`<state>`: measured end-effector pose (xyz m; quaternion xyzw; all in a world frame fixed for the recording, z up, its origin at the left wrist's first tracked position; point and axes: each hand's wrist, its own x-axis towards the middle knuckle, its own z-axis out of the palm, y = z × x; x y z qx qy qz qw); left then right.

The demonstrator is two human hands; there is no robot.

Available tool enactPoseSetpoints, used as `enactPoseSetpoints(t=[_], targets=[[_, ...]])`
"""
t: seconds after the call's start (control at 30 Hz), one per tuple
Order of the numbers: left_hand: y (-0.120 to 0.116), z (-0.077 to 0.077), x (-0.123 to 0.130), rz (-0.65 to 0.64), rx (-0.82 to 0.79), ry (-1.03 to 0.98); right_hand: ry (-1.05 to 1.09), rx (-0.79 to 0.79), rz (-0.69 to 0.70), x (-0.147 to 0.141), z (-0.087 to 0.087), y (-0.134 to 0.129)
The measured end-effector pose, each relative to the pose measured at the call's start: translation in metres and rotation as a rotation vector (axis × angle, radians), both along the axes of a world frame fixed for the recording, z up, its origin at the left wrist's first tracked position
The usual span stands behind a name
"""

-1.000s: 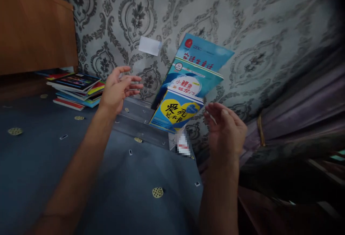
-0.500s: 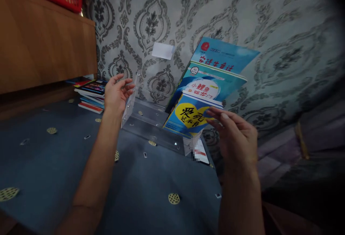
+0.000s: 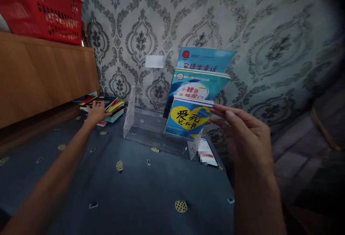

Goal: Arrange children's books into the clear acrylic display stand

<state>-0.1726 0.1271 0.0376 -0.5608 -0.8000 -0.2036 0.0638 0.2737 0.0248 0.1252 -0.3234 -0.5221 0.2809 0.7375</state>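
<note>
A clear tiered rack (image 3: 151,139) stands on the dark blue cloth. On its right side, three books lean back one behind another: a blue and yellow one (image 3: 183,118) in front, a teal one (image 3: 215,84) in the middle, a blue one (image 3: 210,57) at the rear. My right hand (image 3: 242,127) has its thumb and fingers together at the right edge of the front book. At the left, my left hand (image 3: 97,113) rests with fingers spread on a stack of books (image 3: 115,114).
A phone (image 3: 208,152) lies just right of the rack. A red basket (image 3: 54,12) sits on a wooden cabinet (image 3: 48,69) at the upper left. Patterned wallpaper with a white card (image 3: 154,61) rises behind the rack.
My left hand has moved from beside the rack's left end to the book stack. My right hand remains at the front book. The view has shifted, showing more of the basket.
</note>
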Motion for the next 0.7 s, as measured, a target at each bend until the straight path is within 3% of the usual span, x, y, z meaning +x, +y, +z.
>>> enactPoseSetpoints(t=[0.1, 0.4, 0.7], targets=[[0.001, -0.004, -0.009, 0.0, -0.126, 0.189, 0.007, 0.005, 0.004, 0.001, 0.001, -0.001], [-0.019, 0.004, 0.003, -0.033, -0.131, 0.382, 0.009, 0.03, 0.009, 0.008, 0.005, -0.005], [-0.054, 0.018, 0.044, -0.072, -0.228, 0.502, 0.005, 0.082, 0.014, 0.012, 0.005, -0.009]])
